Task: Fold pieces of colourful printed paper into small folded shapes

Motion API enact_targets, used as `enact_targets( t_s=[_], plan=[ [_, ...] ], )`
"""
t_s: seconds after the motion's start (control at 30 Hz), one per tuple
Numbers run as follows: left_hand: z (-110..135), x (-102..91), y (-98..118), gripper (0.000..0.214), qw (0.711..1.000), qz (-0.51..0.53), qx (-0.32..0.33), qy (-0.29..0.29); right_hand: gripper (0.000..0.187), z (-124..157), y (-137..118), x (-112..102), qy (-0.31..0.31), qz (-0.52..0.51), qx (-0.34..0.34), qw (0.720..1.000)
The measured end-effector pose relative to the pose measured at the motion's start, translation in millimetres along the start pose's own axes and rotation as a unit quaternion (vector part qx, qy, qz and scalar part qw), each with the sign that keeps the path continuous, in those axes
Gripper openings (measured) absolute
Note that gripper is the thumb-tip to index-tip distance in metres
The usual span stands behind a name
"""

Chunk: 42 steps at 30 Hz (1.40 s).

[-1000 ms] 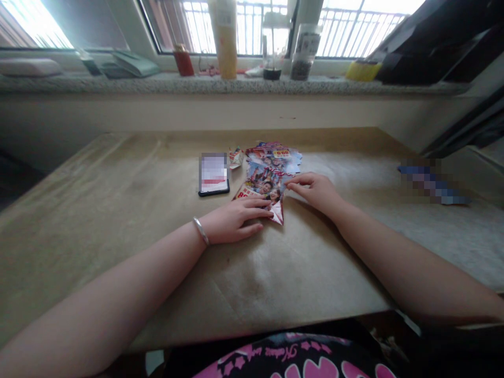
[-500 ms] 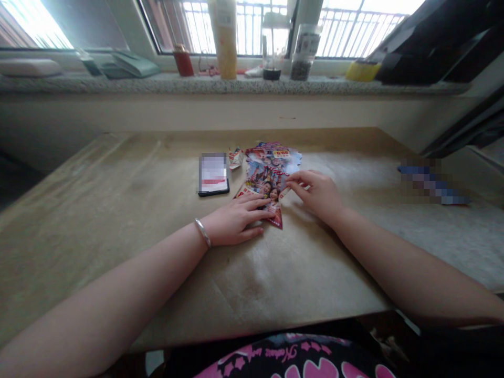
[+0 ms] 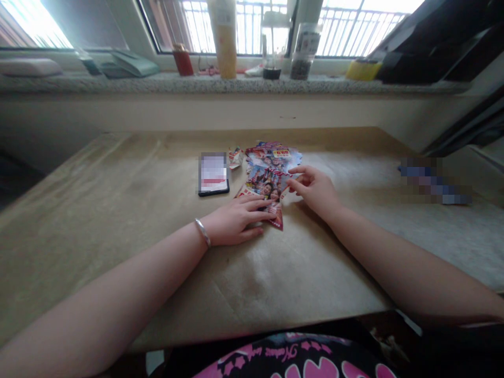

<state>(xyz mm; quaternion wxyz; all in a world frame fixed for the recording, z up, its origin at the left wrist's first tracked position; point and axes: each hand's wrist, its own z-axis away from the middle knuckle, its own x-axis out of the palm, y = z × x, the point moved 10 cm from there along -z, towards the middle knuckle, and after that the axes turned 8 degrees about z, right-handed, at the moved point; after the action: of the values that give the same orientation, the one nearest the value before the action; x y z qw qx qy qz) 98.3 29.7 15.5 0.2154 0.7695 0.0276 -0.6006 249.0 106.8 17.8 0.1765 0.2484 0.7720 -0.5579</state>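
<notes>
A colourful printed flyer with jagged edges lies on the table, showing pictures of people and large price figures. Other printed sheets peek out at its far end. My left hand, with a silver bangle at the wrist, rests flat across the flyer's near left part, fingers stretched out. At the flyer's right edge my right hand pinches the paper, its forefinger raised a little over the sheet. A small pale flap of paper sticks out below those fingertips.
Left of the flyer lies a dark-edged phone, its face blurred. Beside it is a crumpled paper scrap. A blurred blue strip sits far right on the table. Bottles and jars line the windowsill.
My right hand's forefinger has lifted and reached slightly farther away over the flyer, and the hand has risen a little. My left hand stays in place.
</notes>
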Motion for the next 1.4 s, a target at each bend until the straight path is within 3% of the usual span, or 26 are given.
enact_targets(
  t_s=[0.13,0.3,0.47,0.7,0.87,1.07,1.27,1.4],
  plan=[
    [1,-0.2,0,0.049,1.000,0.007,-0.009,-0.004,0.031,2,-7,-3,0.013,-0.023,-0.027,0.999],
    [1,0.4,-1,0.048,1.000,0.012,-0.019,-0.009,0.012,9,-29,-7,0.024,0.082,-0.124,0.989],
    [0,-2.8,-1,0.044,1.000,0.007,-0.023,0.006,0.016,13,-38,-4,0.007,0.119,-0.173,0.978],
    [1,-3.4,-7,0.046,0.998,-0.007,-0.056,0.005,0.018,9,-32,3,-0.017,0.090,-0.127,0.988],
    [1,-1.6,-9,0.049,0.997,-0.010,-0.074,-0.007,0.042,5,-16,4,0.005,-0.015,-0.042,0.999],
    [0,-3.2,-7,0.047,0.998,-0.012,-0.066,-0.001,0.026,4,3,20,-0.045,-0.037,0.026,0.998],
    [0,-0.4,-7,0.047,0.998,-0.026,-0.058,-0.003,0.030,7,2,28,-0.077,-0.013,0.023,0.997],
    [-1,-2.9,-7,0.046,0.998,-0.028,-0.056,0.007,0.046,9,-10,25,-0.067,0.031,-0.013,0.997]
  ],
)
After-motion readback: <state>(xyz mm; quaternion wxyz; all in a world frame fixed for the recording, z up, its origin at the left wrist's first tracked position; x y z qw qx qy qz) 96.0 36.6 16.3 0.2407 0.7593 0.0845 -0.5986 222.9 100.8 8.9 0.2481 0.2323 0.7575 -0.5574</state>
